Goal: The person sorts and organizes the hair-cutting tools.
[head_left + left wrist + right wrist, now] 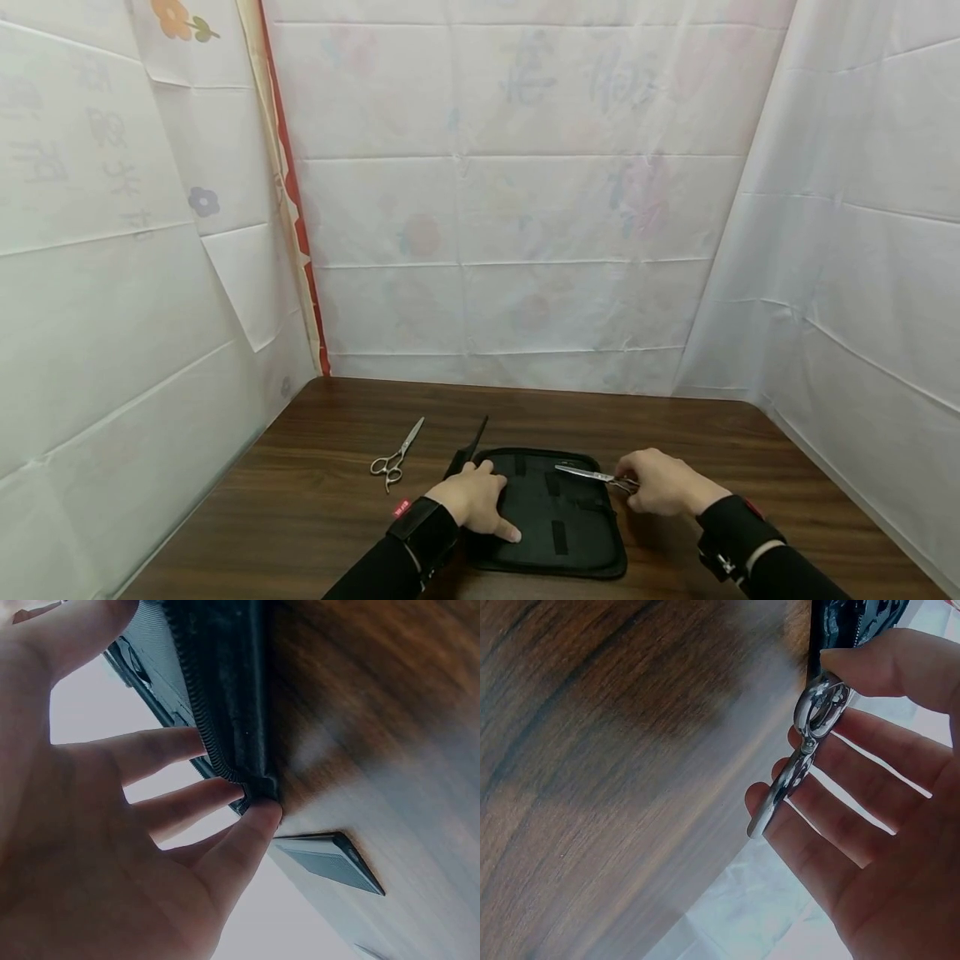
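Steel scissors (596,476) pinched in right hand (663,483) grip; left hand (476,500) spread flat on black case (570,533)

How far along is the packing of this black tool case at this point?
Done: the black zippered fabric case lies open on the wooden table. In hand: the left hand presses the case's left edge while the right hand holds silver scissors by the handles, blades over the case. Left: a second pair of silver scissors and a black comb lie outside.
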Available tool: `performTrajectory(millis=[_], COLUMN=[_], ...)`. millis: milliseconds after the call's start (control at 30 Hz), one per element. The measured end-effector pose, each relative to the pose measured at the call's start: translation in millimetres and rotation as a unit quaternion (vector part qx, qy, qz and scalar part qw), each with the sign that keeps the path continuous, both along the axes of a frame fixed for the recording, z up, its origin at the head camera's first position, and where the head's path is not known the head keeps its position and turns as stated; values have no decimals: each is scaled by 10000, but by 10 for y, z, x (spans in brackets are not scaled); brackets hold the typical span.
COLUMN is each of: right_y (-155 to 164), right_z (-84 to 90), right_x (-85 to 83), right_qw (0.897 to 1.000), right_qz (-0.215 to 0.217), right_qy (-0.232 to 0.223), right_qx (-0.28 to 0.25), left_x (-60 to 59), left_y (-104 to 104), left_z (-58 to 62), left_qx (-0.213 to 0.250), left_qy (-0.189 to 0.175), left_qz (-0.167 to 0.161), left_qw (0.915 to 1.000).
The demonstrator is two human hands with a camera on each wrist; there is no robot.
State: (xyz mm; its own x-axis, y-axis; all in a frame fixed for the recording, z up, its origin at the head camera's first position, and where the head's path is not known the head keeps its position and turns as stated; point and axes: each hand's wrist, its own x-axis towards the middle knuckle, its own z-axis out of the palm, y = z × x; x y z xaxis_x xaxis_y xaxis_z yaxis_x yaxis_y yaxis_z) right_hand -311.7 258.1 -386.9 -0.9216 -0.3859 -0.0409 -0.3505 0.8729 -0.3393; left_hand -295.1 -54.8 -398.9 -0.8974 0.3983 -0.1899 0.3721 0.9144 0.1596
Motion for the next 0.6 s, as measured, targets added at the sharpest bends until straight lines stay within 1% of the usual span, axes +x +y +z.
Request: performTrajectory(millis=[400,600], right_y=[-10,13], right_z=[-23,-33], right_x=[9,10], right_qw=[10000,9999], right_qz=[38,56], right_qy=[-23,-4], right_qx=[66,97], left_x=[-2,9], left_y=[-1,4], left_z=[-23,-6], left_qx=[5,9], left_qy=[11,26], left_qz=[26,5], left_qw=[10000,10000])
